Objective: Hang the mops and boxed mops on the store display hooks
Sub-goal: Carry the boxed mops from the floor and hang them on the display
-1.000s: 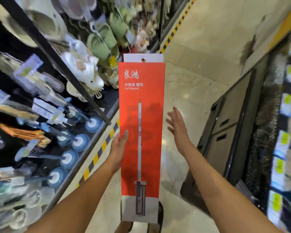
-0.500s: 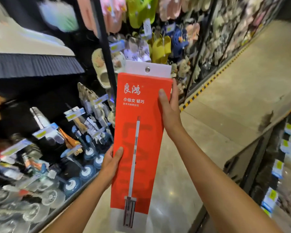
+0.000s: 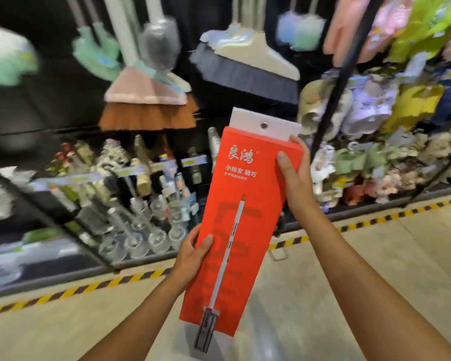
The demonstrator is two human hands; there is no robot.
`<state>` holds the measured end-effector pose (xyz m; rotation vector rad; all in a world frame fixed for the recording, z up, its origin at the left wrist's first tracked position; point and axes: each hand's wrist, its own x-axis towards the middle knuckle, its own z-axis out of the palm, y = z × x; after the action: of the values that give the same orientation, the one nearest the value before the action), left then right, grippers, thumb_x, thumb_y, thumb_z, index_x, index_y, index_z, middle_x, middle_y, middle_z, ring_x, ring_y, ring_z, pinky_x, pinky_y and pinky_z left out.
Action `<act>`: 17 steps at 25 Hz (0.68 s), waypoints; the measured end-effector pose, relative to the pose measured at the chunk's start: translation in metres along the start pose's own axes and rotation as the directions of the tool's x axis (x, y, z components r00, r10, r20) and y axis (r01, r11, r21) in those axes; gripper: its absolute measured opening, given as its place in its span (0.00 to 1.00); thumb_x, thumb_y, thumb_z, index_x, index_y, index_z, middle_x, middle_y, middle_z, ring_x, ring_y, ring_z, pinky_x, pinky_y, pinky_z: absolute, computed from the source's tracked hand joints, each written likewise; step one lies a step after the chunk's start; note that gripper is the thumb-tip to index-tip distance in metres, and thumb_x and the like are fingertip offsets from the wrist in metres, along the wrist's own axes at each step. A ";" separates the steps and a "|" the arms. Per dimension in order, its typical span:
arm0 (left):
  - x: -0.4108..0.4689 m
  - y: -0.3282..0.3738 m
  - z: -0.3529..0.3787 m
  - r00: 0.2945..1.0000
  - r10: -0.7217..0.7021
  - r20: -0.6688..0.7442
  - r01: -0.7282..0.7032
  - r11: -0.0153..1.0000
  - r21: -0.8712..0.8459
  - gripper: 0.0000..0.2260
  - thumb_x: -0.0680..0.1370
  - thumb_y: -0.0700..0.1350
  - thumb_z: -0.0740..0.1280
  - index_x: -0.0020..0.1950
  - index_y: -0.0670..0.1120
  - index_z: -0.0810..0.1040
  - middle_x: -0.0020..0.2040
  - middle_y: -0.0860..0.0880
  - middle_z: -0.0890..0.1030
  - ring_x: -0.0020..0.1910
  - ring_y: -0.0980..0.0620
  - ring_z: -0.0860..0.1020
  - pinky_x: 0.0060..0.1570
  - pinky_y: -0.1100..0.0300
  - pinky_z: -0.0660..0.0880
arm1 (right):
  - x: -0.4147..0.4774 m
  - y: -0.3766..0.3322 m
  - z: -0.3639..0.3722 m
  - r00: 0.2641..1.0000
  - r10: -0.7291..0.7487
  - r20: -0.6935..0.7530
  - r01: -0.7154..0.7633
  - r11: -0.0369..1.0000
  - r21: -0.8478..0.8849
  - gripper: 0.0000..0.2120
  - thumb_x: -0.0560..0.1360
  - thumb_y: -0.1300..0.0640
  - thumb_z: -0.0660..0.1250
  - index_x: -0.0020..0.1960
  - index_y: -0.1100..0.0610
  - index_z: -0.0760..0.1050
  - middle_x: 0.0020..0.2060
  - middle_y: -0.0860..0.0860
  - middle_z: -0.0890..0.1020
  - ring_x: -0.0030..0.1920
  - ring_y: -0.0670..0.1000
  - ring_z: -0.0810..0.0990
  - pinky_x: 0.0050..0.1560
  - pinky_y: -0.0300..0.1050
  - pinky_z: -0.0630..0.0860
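Observation:
A long red boxed mop [image 3: 241, 225] with a white top tab and a metal hanging eyelet [image 3: 264, 125] is held upright and tilted slightly right in front of a dark display wall. My left hand [image 3: 193, 252] grips its left edge near the middle, thumb on the front. My right hand [image 3: 294, 175] grips the upper right edge just below the tab. Brooms [image 3: 248, 66] and mops [image 3: 97, 53] hang from the wall above the box. No display hook is plainly visible behind the tab.
Shelves of bottles, brushes and glassware [image 3: 141, 204] stand at the lower left. A black upright post [image 3: 333, 100] divides the wall from racks of slippers [image 3: 391, 121] at the right. A yellow-and-black striped line [image 3: 115, 282] marks the floor below the shelving.
The view has swung left to face the display wall. My right hand, free a second ago, took the box's upper right edge and keeps holding it. The box has stayed upright.

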<state>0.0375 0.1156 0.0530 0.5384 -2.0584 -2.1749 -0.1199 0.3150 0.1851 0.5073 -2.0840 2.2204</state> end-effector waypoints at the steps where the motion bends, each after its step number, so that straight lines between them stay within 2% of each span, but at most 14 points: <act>1: -0.014 -0.006 -0.026 0.999 -0.001 -0.039 0.001 1.000 -0.002 0.28 0.67 0.66 0.74 0.64 0.55 0.79 0.55 0.54 0.88 0.53 0.54 0.87 0.47 0.61 0.83 | -0.010 0.000 0.030 0.999 0.004 0.035 -0.004 1.000 0.014 0.28 0.78 0.43 0.67 0.75 0.47 0.63 0.69 0.54 0.75 0.61 0.45 0.81 0.55 0.38 0.79; 6: -0.101 -0.035 -0.164 0.972 -0.015 -0.235 0.010 1.000 -0.022 0.19 0.78 0.55 0.73 0.67 0.56 0.76 0.55 0.59 0.87 0.51 0.62 0.86 0.46 0.66 0.81 | -0.081 -0.004 0.184 0.982 0.011 0.189 -0.027 0.996 0.082 0.22 0.83 0.49 0.66 0.74 0.49 0.64 0.63 0.51 0.77 0.53 0.37 0.82 0.51 0.37 0.81; 8: -0.144 -0.046 -0.220 0.954 -0.001 -0.299 -0.001 1.000 -0.007 0.19 0.78 0.55 0.74 0.67 0.55 0.76 0.55 0.62 0.87 0.53 0.63 0.85 0.48 0.68 0.80 | -0.116 -0.008 0.248 0.963 -0.006 0.268 -0.018 0.996 0.087 0.24 0.80 0.46 0.66 0.73 0.48 0.64 0.65 0.52 0.76 0.54 0.35 0.81 0.52 0.35 0.80; 10: -0.188 -0.056 -0.272 0.932 0.009 -0.363 -0.004 1.000 0.016 0.24 0.74 0.60 0.73 0.67 0.55 0.75 0.55 0.66 0.86 0.56 0.62 0.85 0.50 0.68 0.80 | -0.153 -0.012 0.309 0.932 -0.037 0.360 0.002 0.995 0.097 0.26 0.78 0.43 0.66 0.73 0.48 0.64 0.66 0.52 0.75 0.54 0.33 0.80 0.52 0.32 0.78; 13: -0.257 -0.080 -0.348 0.894 -0.009 -0.448 0.032 0.998 0.045 0.30 0.71 0.66 0.72 0.71 0.58 0.74 0.61 0.63 0.84 0.61 0.58 0.83 0.57 0.59 0.82 | -0.210 -0.016 0.398 0.858 -0.052 0.511 -0.008 0.993 0.114 0.31 0.73 0.38 0.68 0.73 0.45 0.66 0.65 0.49 0.77 0.55 0.39 0.82 0.52 0.38 0.80; 15: -0.300 -0.095 -0.392 0.856 -0.021 -0.517 0.055 0.997 0.052 0.34 0.69 0.71 0.73 0.73 0.61 0.73 0.65 0.63 0.83 0.65 0.58 0.81 0.64 0.55 0.80 | -0.246 -0.018 0.451 0.774 -0.068 0.629 -0.018 0.991 0.129 0.31 0.73 0.38 0.68 0.72 0.44 0.65 0.64 0.47 0.77 0.55 0.42 0.83 0.52 0.42 0.82; 17: -0.340 -0.108 -0.426 0.806 -0.047 -0.590 0.082 0.996 0.033 0.36 0.68 0.73 0.73 0.73 0.62 0.72 0.66 0.65 0.81 0.66 0.58 0.80 0.63 0.56 0.80 | -0.280 -0.023 0.502 0.687 -0.091 0.721 -0.024 0.989 0.148 0.31 0.73 0.38 0.68 0.72 0.44 0.65 0.64 0.48 0.76 0.56 0.43 0.83 0.52 0.43 0.82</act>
<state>0.5085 -0.1743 -0.0003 1.1383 -1.7666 -1.6697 0.2508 -0.1233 0.1483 1.6769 -2.1422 2.3991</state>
